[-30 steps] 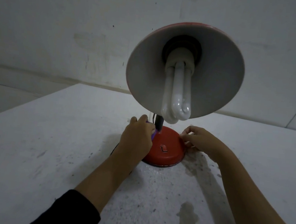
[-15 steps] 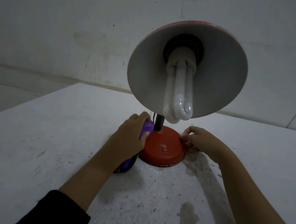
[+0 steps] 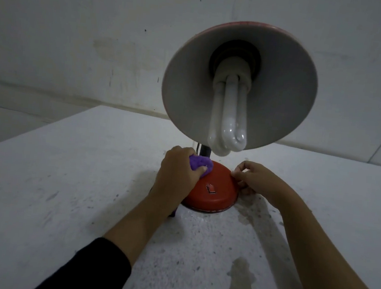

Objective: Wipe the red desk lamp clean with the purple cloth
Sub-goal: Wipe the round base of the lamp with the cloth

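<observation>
Left hand point(image 3: 177, 173) grips the bunched purple cloth point(image 3: 200, 164), pressed on the lamp base point(image 3: 212, 191) by the stem. Right hand point(image 3: 258, 182), fingers curled, pinches the base's right rim. Step: wiping the base. Next, probably: sweep toward the switch point(image 3: 210, 189).

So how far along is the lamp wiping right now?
In hand: the left hand grips the bunched purple cloth against the round red lamp base beside the stem, while the right hand steadies the base's rim. Nothing visibly looks finished; the dim picture doesn't show cleanliness. Left: the rest of the base, the stem, and the wide grey-lined shade.
</observation>
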